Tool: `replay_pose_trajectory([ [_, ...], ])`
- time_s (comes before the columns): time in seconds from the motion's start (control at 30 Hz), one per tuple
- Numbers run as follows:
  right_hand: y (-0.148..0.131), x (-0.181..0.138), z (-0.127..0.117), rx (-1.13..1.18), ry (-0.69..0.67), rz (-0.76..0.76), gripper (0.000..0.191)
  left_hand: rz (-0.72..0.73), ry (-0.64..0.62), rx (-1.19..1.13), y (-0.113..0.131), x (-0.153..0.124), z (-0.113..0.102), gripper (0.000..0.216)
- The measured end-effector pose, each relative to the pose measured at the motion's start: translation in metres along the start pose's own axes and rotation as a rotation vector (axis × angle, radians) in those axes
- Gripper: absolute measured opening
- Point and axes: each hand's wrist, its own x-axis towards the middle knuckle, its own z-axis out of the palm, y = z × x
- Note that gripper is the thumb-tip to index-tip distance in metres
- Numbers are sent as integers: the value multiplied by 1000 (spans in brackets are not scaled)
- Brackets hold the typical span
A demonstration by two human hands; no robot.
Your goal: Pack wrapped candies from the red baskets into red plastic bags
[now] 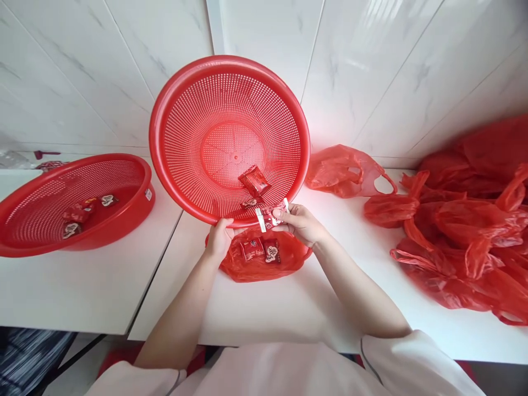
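A big red perforated basket (198,82) is tipped up on its edge against the tiled wall, its open side facing me. My left hand (218,237) grips its lower rim. One red candy packet (254,181) lies on the basket's inner wall, and a smaller one (249,203) rests near the rim. My right hand (297,223) pinches a red and white candy packet (270,215) just over the rim. Below both hands lies an open red plastic bag (289,263) with two red packets (263,250) inside.
A second red basket (136,212) holding several candy packets sits flat at the left on a separate white table. A loose red bag (344,171) lies behind my right hand, and a heap of red plastic bags (466,231) covers the table's right side. White tiled wall stands behind.
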Motion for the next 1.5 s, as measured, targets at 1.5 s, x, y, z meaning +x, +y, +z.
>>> replay_pose_trajectory([
  [1.5,5,-5,4,-1415,-169,-435,52,-101,-141,58,-9,-16,13,16],
])
